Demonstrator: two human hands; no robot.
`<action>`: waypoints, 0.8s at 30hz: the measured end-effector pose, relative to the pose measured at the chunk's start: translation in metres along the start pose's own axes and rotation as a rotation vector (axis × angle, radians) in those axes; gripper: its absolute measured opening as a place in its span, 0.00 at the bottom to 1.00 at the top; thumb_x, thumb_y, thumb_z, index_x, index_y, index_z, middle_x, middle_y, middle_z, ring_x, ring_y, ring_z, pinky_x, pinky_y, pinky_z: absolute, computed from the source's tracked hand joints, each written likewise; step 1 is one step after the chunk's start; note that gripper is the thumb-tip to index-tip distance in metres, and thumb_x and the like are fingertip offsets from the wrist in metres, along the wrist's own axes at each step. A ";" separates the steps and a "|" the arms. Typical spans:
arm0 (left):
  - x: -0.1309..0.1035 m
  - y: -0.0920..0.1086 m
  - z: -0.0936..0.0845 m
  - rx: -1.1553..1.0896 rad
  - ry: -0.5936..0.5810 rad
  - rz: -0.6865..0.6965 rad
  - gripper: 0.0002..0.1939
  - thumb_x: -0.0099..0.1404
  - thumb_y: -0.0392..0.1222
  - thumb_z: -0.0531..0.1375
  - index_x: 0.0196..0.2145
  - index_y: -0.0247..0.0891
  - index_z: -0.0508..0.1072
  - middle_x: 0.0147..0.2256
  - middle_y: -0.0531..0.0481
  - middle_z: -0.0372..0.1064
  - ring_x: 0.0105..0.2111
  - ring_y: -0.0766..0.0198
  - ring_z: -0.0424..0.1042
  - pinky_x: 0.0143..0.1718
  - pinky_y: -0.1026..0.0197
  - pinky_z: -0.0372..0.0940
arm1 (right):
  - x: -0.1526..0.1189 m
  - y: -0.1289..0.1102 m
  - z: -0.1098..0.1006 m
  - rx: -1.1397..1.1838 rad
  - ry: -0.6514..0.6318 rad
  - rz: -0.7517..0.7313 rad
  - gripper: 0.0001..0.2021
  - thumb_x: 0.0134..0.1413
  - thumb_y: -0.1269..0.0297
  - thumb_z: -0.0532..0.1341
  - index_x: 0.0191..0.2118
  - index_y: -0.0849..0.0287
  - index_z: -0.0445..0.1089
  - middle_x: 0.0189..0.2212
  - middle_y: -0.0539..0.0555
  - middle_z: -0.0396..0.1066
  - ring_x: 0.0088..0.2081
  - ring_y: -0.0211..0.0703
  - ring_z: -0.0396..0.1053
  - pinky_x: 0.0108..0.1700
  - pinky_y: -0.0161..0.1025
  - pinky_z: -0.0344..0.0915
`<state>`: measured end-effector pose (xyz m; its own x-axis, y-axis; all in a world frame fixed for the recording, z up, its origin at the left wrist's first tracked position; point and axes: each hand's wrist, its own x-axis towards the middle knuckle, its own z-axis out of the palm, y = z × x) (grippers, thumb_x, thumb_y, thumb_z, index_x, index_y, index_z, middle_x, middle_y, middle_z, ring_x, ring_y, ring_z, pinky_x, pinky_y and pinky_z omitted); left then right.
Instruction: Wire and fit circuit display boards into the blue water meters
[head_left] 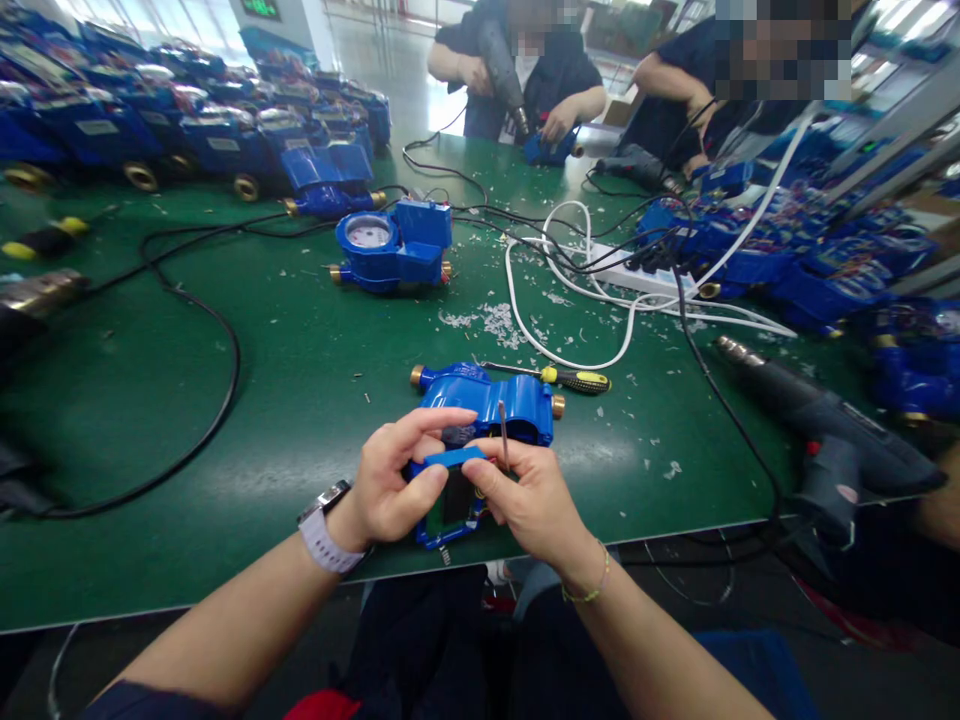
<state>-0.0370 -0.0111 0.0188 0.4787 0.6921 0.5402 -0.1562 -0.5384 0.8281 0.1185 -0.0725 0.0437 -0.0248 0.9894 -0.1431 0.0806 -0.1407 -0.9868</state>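
Near the front table edge lies a blue water meter (491, 398) with brass pipe ends. My left hand (394, 480) pinches a blue plastic part (454, 457) between thumb and fingers, just in front of the meter's body. Its other end is gripped by the thumb of my right hand (529, 495). A thin metal shaft (502, 425) sticks up from between the fingers of my right hand; the rest of that tool is hidden. Under my hands is an open blue frame (442, 538) with wires and a dark inside. Behind the meter rests a yellow-and-black screwdriver (577, 380).
Another blue meter (390, 245) stands farther back. Rows of meters (217, 135) fill the far left, more at right. White cable loops from a power strip (645, 272). Heat guns lie right (832, 440) and left (37, 300). Two co-workers (525, 90) work opposite.
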 end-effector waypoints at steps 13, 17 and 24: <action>-0.002 -0.004 0.001 -0.036 -0.014 -0.061 0.19 0.66 0.43 0.55 0.53 0.35 0.69 0.14 0.59 0.58 0.17 0.67 0.59 0.23 0.63 0.56 | -0.003 -0.003 -0.009 -0.133 -0.104 -0.084 0.10 0.61 0.62 0.54 0.30 0.60 0.66 0.17 0.43 0.57 0.19 0.31 0.54 0.23 0.32 0.53; -0.001 -0.002 0.001 0.034 -0.020 -0.031 0.18 0.66 0.42 0.54 0.51 0.34 0.69 0.14 0.59 0.59 0.15 0.68 0.58 0.21 0.64 0.55 | -0.002 -0.003 -0.011 -0.148 -0.100 -0.069 0.10 0.61 0.64 0.54 0.29 0.60 0.66 0.17 0.43 0.58 0.20 0.31 0.54 0.23 0.32 0.53; 0.004 -0.001 -0.001 0.144 -0.072 0.022 0.20 0.63 0.38 0.54 0.52 0.32 0.68 0.14 0.62 0.56 0.13 0.71 0.55 0.18 0.66 0.52 | -0.025 -0.005 -0.026 -0.080 -0.081 -0.020 0.16 0.65 0.60 0.54 0.56 0.56 0.58 0.31 0.47 0.61 0.24 0.32 0.58 0.25 0.32 0.59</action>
<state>-0.0360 -0.0074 0.0198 0.5384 0.6457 0.5415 -0.0446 -0.6198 0.7835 0.1442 -0.0958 0.0546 -0.1071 0.9854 -0.1322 0.1588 -0.1143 -0.9807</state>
